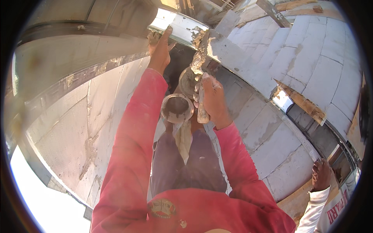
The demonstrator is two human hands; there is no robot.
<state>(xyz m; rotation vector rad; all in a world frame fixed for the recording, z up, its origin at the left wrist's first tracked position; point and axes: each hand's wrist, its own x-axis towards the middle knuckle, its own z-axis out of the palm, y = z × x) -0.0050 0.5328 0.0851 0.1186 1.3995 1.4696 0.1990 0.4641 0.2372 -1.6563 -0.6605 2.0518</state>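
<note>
My left hand (158, 50) reaches up to a long white block (178, 26), its thumb and fingers closed about the near left end. In my right hand (213, 97) is a trowel (203, 110), gripped by its handle. Wet grey mortar (199, 52) covers the trowel's blade, which points up toward the block and hides part of its right side. Between my forearms sits a round, mortar-stained cup (176, 109). Just beyond it is another round grey piece (188, 82), partly behind my right hand; I cannot make out its kind.
Pale block walls (105, 116) rise on the left and right. A wooden plank (301, 101) juts out at the right, near a metal-edged gap. At the lower right, another person's hand (321, 175) in a white sleeve rests by the wall edge.
</note>
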